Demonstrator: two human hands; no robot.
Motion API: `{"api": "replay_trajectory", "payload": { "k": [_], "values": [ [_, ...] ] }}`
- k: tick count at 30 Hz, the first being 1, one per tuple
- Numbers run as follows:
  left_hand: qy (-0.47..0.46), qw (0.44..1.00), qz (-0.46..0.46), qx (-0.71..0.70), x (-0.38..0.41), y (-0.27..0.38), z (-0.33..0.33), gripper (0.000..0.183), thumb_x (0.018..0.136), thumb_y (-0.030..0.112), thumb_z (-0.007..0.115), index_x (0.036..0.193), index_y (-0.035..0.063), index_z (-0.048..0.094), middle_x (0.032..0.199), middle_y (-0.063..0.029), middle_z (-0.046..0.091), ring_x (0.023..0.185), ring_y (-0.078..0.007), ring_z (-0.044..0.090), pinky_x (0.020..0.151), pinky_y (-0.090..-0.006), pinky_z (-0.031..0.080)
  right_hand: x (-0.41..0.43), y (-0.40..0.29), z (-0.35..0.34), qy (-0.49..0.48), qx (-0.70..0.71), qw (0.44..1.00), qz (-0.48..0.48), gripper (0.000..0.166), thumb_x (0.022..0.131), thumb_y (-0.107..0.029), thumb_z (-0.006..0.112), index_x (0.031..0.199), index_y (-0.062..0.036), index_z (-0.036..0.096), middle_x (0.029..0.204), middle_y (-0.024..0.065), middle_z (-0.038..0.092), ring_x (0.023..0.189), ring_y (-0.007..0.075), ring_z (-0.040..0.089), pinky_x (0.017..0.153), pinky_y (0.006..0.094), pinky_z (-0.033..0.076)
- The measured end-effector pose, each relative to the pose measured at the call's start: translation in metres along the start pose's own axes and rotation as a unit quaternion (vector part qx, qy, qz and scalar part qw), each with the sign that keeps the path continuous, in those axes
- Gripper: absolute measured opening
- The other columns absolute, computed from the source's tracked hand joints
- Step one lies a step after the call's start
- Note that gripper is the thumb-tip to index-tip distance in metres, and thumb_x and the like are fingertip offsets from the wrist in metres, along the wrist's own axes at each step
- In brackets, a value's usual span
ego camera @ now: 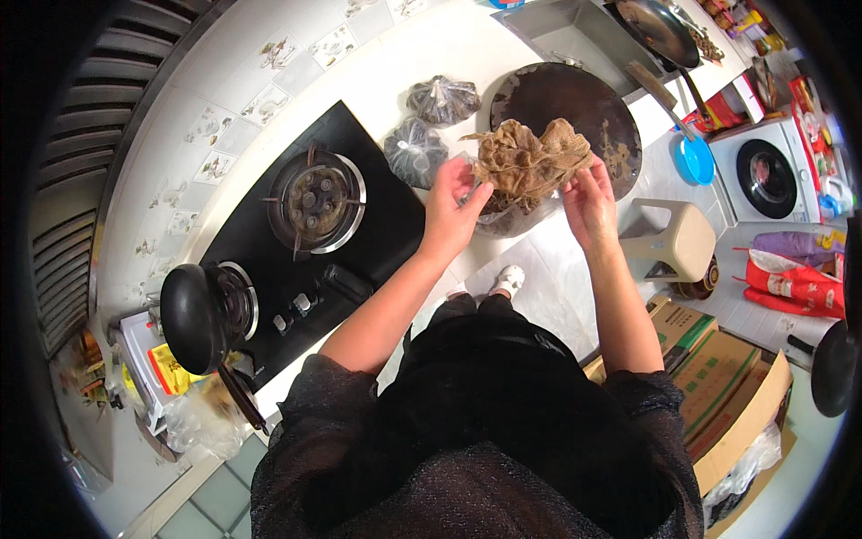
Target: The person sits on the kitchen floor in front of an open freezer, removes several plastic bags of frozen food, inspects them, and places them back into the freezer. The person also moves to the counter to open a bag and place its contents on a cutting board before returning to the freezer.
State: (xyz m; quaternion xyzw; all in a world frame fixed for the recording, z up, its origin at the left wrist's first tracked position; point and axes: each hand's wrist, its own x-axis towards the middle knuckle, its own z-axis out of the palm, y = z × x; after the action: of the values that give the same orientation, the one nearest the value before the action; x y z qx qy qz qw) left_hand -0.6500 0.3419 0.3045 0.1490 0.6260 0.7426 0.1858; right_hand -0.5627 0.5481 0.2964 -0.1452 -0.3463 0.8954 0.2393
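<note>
In front of me a large, wrinkled piece of brown dried food (532, 155), leaf-like and frilled, is held spread between both hands. My left hand (454, 209) pinches its left edge, with clear plastic showing by the fingers. On the other side my right hand (587, 199) grips the right edge between thumb and fingers. Directly beneath is a clear plastic bag (515, 226) with more brown dried pieces, its mouth partly hidden by the held piece. Two tied clear bags with dark contents, a nearer one (414, 153) and a farther one (444, 100), sit left of it on the counter.
A round, dark, worn board (566, 101) lies behind the hands, with a cleaver (656, 91) near the sink (572, 34). To the left is a black gas hob (363, 202) bearing a black pan (192, 318). A beige stool (680, 239) and cardboard boxes (717, 364) stand at right.
</note>
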Motion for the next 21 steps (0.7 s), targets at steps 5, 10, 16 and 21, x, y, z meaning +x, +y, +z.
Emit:
{"api": "replay_trajectory", "payload": {
  "k": [5, 10, 16, 21],
  "values": [
    [-0.074, 0.953, -0.224, -0.188, 0.014, 0.020, 0.006, 0.046, 0.088, 0.012, 0.070, 0.128, 0.0014, 0.049, 0.123, -0.0105, 0.058, 0.108, -0.0219, 0.060, 0.094, -0.0389, 0.050, -0.006, -0.002, 0.009, -0.015, 0.040, 0.999, 0.032, 0.026, 0.096, -0.004, 0.052, 0.122, -0.0029, 0.051, 0.117, 0.0058, 0.060, 0.100, 0.0136, 0.057, 0.093, 0.0288, 0.046],
    [-0.063, 0.949, -0.257, -0.169, 0.014, 0.020, 0.011, 0.048, 0.088, 0.005, 0.068, 0.130, 0.0020, 0.047, 0.122, -0.0104, 0.059, 0.110, -0.0229, 0.061, 0.094, -0.0432, 0.053, -0.008, -0.007, 0.000, -0.104, -0.033, 0.993, 0.052, 0.024, 0.096, -0.005, 0.049, 0.120, -0.0032, 0.048, 0.119, 0.0061, 0.058, 0.108, 0.0133, 0.055, 0.094, 0.0281, 0.044],
    [-0.053, 0.973, -0.197, -0.110, 0.011, 0.026, 0.016, 0.041, 0.087, 0.005, 0.069, 0.124, 0.0000, 0.054, 0.114, -0.0081, 0.064, 0.104, -0.0168, 0.062, 0.092, -0.0326, 0.051, -0.017, -0.024, 0.026, -0.075, -0.155, 0.982, 0.079, 0.037, 0.091, -0.003, 0.062, 0.126, -0.0034, 0.048, 0.121, 0.0037, 0.059, 0.112, 0.0117, 0.054, 0.099, 0.0281, 0.041],
    [-0.061, 0.988, -0.128, -0.059, 0.012, 0.021, 0.018, 0.040, 0.087, 0.005, 0.070, 0.123, -0.0010, 0.054, 0.114, -0.0076, 0.064, 0.102, -0.0152, 0.062, 0.092, -0.0305, 0.049, -0.014, -0.022, 0.017, -0.074, -0.200, 0.975, 0.057, 0.038, 0.088, -0.005, 0.069, 0.122, -0.0027, 0.052, 0.117, 0.0029, 0.062, 0.108, 0.0114, 0.057, 0.098, 0.0290, 0.043]
  ]
}}
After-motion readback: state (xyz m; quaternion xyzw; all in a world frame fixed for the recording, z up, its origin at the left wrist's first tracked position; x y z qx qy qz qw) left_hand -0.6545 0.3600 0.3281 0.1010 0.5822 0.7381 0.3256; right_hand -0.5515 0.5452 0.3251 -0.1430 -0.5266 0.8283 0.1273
